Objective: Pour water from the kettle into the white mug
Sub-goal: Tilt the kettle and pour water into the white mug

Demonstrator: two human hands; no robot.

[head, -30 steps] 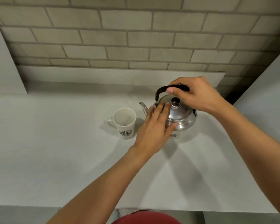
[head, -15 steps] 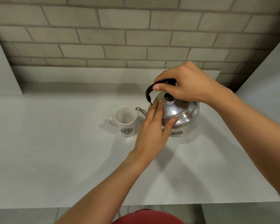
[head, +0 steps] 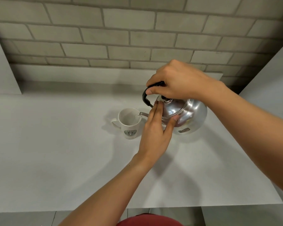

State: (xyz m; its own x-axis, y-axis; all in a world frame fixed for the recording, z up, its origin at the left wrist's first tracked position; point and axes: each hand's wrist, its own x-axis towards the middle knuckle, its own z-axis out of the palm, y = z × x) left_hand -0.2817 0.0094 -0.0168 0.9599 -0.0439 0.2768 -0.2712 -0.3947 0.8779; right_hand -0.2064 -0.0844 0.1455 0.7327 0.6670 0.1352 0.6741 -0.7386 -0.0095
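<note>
A shiny steel kettle with a black handle is lifted off the counter and tipped to the left. Its thin spout reaches over the rim of the white mug, which stands upright with a green logo facing me and its handle to the left. A thin thread of water seems to fall from the spout into the mug. My right hand grips the black handle from above. My left hand lies flat against the kettle's lid, fingers pressed on it.
The pale counter runs to a front edge near me and meets a low white ledge under the brick wall. A white panel stands at the far left and another white surface at the right.
The kettle rose off the counter, moved left and tilted, bringing its spout over the mug. My left hand stayed on the lid throughout.
</note>
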